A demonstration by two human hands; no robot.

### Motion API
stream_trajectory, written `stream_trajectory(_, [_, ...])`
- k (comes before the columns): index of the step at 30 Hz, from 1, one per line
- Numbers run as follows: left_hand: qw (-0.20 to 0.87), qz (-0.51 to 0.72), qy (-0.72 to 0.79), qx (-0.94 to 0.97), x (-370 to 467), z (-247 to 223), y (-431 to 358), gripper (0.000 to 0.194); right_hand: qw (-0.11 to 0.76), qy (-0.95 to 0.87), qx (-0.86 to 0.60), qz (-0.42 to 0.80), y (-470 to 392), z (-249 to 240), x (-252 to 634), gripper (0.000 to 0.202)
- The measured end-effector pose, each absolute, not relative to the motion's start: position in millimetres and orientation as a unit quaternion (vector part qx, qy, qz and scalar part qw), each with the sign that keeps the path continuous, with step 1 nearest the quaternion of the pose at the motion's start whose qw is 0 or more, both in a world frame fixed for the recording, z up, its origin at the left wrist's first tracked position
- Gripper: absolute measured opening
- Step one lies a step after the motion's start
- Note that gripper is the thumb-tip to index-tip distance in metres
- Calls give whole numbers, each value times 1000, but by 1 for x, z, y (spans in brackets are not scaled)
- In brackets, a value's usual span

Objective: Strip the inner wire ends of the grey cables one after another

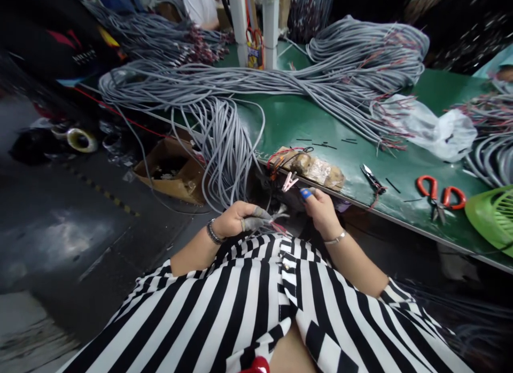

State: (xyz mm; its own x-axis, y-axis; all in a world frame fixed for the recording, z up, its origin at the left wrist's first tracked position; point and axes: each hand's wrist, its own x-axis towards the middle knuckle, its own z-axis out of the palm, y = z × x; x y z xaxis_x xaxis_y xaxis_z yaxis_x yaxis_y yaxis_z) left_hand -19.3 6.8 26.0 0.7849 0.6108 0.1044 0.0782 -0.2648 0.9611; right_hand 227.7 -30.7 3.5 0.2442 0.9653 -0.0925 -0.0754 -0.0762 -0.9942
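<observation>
My left hand (242, 218) is closed around a grey cable end (276, 223), whose thin red and pale wires stick out past the fingertips. Grey covers wrap its thumb and finger. My right hand (320, 210) is closed a little to the right, apart from the cable end, with blue tape on a fingertip; what its fingers hold, if anything, does not show. Just beyond it, a pink clip (289, 181) stands at the bench edge, beside a taped wooden block (312, 167) with red and black wires on it.
Long grey cable bundles (224, 82) cross the green bench (280, 122) and hang over its front edge. To the right lie cutters (372, 178), red-handled scissors (440, 196), a plastic bag (435, 127) and a green basket (492, 218). A cardboard box (172, 172) stands below.
</observation>
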Motion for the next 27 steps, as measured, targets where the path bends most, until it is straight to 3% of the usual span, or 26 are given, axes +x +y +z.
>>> stream_trajectory(7, [535,368,336,683,5,17,23,36,526,-371,-495,584,-11,-4,230,60])
stream_trajectory(11, [540,377,346,668,21,9,34,38,506,-357,-460,637,4,3,217,56])
stream_trajectory(17, [559,372,349,653,27,1,41,38,587,-391,-492,512,10,0,209,57])
stream_trajectory(22, [570,355,341,658,31,-3,43,37,564,-304,-439,631,18,-4,206,58])
stream_trajectory(27, [569,346,318,675,34,-7,44,36,588,-253,-407,651,21,2,202,56])
